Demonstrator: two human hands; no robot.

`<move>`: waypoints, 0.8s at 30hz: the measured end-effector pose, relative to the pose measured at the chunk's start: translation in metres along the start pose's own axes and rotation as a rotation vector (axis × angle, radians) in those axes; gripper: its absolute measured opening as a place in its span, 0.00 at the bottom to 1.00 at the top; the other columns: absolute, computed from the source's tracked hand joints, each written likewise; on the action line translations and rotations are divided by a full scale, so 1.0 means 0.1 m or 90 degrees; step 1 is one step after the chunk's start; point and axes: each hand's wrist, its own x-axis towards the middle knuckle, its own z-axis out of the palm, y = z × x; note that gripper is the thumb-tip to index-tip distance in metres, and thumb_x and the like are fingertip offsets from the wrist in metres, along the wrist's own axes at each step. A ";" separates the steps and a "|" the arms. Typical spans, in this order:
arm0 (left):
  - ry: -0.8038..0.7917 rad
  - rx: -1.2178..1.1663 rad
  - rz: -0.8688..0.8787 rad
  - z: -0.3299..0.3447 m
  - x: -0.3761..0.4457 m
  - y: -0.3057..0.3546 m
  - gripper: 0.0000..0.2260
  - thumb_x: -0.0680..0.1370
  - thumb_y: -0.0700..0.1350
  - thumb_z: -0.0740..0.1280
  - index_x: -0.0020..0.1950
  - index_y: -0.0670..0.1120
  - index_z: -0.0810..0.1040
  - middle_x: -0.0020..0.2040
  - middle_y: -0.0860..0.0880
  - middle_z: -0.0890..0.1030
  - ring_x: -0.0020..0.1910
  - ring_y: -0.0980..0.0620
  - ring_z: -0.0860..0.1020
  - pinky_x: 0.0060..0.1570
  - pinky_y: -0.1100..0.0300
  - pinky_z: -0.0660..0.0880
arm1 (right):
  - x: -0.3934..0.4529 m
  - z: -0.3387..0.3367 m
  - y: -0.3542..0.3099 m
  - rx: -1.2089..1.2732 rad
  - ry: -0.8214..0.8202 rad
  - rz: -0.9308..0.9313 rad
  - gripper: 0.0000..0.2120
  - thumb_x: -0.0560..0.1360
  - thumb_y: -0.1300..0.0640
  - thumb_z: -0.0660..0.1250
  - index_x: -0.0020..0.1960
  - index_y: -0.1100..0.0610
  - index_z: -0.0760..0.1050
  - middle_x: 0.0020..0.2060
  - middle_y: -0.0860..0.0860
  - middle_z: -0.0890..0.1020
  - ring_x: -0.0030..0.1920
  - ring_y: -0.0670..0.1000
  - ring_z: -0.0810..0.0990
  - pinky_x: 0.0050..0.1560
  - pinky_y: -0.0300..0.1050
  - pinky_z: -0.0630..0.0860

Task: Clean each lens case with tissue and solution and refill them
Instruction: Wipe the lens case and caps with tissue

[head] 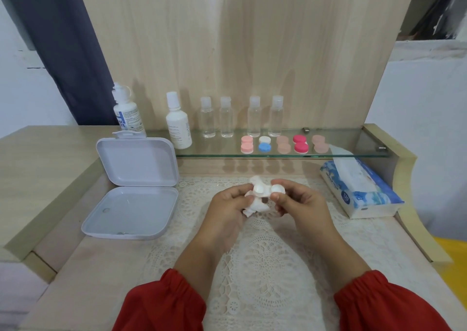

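Note:
Above the lace mat (265,249), both hands hold a white lens case (277,190) with its two round wells facing up and no caps on. My right hand (300,204) pinches the case's right well. My left hand (227,204) grips a crumpled white tissue (252,205) that is pressed against the case's left well (258,189). Two white solution bottles (127,113) (177,123) stand at the back left. Several capped lens cases, among them pink (247,144), blue and white (264,143) and red (300,144), lie on the glass shelf (353,151).
A white plastic box (131,204) lies open to the left of the mat. A tissue pack (361,191) sits at the right. Several small clear bottles (208,118) stand in a row on the glass shelf before the wooden back panel.

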 end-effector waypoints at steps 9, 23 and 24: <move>-0.068 -0.043 -0.012 0.00 -0.05 0.04 0.14 0.78 0.29 0.60 0.60 0.39 0.77 0.52 0.39 0.83 0.44 0.45 0.82 0.37 0.57 0.76 | 0.01 0.01 0.03 -0.151 0.036 -0.053 0.14 0.69 0.62 0.75 0.44 0.43 0.82 0.47 0.47 0.79 0.40 0.40 0.76 0.45 0.31 0.74; 0.024 -0.105 -0.006 -0.06 0.03 0.06 0.17 0.78 0.28 0.58 0.65 0.38 0.71 0.55 0.38 0.81 0.44 0.47 0.84 0.36 0.60 0.79 | 0.03 -0.04 0.06 -0.188 0.020 -0.055 0.13 0.68 0.61 0.75 0.46 0.44 0.82 0.46 0.47 0.79 0.38 0.39 0.74 0.42 0.28 0.71; 0.025 -0.092 -0.011 -0.06 0.02 0.05 0.17 0.78 0.28 0.58 0.65 0.39 0.71 0.55 0.38 0.82 0.44 0.47 0.84 0.35 0.60 0.79 | 0.03 -0.04 0.06 -0.202 0.030 -0.056 0.13 0.69 0.60 0.75 0.47 0.44 0.82 0.46 0.46 0.79 0.38 0.39 0.74 0.42 0.27 0.71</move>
